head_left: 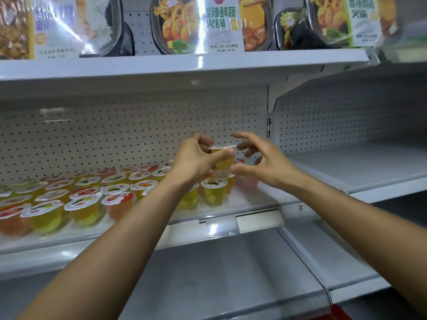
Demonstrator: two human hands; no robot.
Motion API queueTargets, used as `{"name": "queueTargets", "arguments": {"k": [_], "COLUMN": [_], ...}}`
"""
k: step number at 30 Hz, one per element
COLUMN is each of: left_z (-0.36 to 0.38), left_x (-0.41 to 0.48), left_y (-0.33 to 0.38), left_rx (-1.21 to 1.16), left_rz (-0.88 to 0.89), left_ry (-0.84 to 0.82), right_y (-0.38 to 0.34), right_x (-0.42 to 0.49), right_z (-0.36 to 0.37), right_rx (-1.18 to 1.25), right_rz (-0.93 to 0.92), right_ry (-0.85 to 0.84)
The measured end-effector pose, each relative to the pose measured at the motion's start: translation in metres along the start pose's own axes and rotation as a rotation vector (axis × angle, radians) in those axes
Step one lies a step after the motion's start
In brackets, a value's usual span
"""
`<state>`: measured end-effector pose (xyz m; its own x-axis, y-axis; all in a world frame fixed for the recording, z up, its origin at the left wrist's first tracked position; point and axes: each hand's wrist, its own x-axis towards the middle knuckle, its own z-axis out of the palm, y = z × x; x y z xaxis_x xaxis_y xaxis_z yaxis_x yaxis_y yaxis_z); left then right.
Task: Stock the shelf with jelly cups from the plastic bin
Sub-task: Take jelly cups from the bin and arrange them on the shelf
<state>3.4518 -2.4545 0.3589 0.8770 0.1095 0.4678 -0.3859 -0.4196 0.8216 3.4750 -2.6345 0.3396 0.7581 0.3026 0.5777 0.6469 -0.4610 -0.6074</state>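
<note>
The left hand (196, 158) pinched a yellow jelly cup (223, 162) between thumb and curled fingers, holding it upright above the shelf (254, 200). The right hand (265, 162) hovered just beside it, fingers loosely spread and grasping nothing; whether its thumb touched the cup was unclear. Below, rows of sealed cups (85, 205) stood on the shelf's left part, before a pegboard (115, 135). Hot-pot boxes (221, 26) lined the upper shelf (184, 65).

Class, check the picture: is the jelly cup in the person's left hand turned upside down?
No, the left hand holds the jelly cup upright, its wide lidded rim on top.
</note>
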Motion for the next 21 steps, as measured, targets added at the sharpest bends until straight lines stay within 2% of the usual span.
{"name": "queueTargets", "arguments": {"k": [3,5,7,10,12,14,21], "left_z": [0.009,0.011,0.009,0.001,-0.003,-0.002,-0.003], "left_x": [-0.002,-0.007,-0.013,-0.019,-0.021,-0.022,-0.021], "left_y": [0.004,0.003,0.000,-0.011,-0.019,-0.025,-0.028], "left_rx": [0.005,0.015,0.133,0.607,0.956,1.123,1.114], "left_rz": [0.019,0.035,0.085,0.260,0.312,0.307,0.281], "left_ry": [-0.017,-0.058,-0.077,-0.014,0.017,0.003,-0.043], "right_y": [-0.018,-0.016,-0.008,0.007,0.016,0.021,0.024], "right_x": [-0.003,-0.006,-0.010,-0.017,-0.021,-0.025,-0.028], "right_z": [0.006,0.008,0.008,0.010,0.015,0.019,0.024], "right_rx": [0.074,0.140,0.155,0.157,0.139,0.086,-0.038], "right_rz": [-0.072,-0.040,0.023,0.133,0.199,0.230,0.246], "right_ry": [-0.006,0.024,0.046,0.042,0.025,0.002,-0.071]}}
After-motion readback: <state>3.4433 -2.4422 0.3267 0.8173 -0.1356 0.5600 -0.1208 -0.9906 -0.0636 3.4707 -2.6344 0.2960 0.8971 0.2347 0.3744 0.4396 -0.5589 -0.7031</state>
